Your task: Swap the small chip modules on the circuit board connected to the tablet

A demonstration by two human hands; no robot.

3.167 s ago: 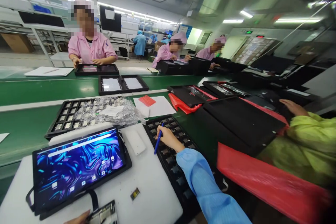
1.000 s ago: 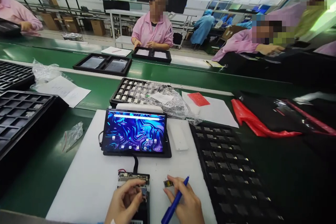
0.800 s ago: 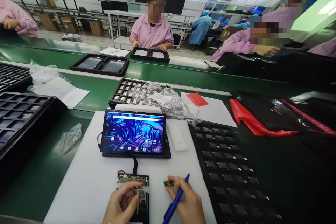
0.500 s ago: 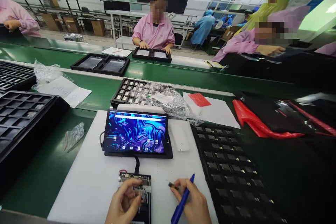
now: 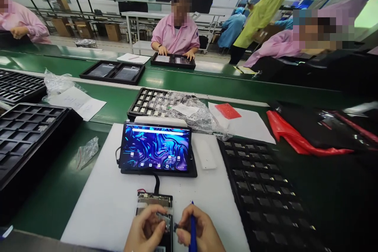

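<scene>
An opened device showing its circuit board (image 5: 154,201) lies at the near edge of the white mat (image 5: 100,197), joined by a black cable to a lit tablet (image 5: 157,152). My left hand (image 5: 145,230) rests on the board with its fingers curled over it. My right hand (image 5: 196,231) grips a blue pen (image 5: 192,230) and pinches a small dark chip (image 5: 176,228) at the board's right edge. Both hands are close together, almost touching.
A black tray of small parts (image 5: 265,193) lies right of the mat. Another tray under a crumpled bag (image 5: 189,112) stands behind the tablet. Empty black trays (image 5: 26,134) sit left. Red bags (image 5: 295,138) lie right. Workers in pink sit across the green belt (image 5: 206,82).
My right hand lifted the small chip off the mat and carried it left to the board beside my left hand. A person in yellow walked leftward in the background.
</scene>
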